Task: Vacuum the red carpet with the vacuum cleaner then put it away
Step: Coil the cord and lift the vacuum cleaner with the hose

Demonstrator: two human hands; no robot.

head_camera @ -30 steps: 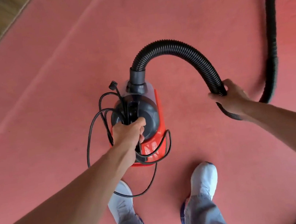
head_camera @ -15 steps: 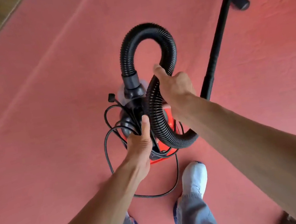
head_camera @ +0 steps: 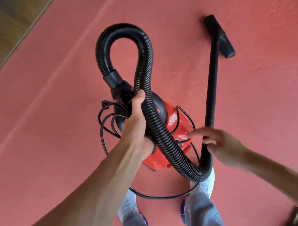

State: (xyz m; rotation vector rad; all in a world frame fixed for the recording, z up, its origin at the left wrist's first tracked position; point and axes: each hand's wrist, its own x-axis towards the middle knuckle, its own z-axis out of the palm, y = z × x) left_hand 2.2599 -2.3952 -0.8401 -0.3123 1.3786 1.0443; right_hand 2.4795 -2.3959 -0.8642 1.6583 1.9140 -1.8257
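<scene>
Vacuum cleaner (head_camera: 173,122): red body held up over the red carpet (head_camera: 258,96), my left hand (head_camera: 136,122) clamped on its handle, cord (head_camera: 105,127) and hose (head_camera: 150,101) together. My right hand (head_camera: 220,144): blurred, fingers spread apart, touching the hose's low bend just beside the body. Wand (head_camera: 212,88): angled away to the floor nozzle (head_camera: 218,34).

Red vacuum cleaner (head_camera: 173,122), black ribbed hose (head_camera: 152,116), salmon-red carpet (head_camera: 49,127)

Left arm stretched forward and down, left hand (head_camera: 136,122) clenched in a fist, thumb pointing up. Right arm reaching in from the lower right, right hand (head_camera: 219,144) blurred, fingers (head_camera: 198,134) loosely spread and extended leftward, palm down, not clenched.
</scene>
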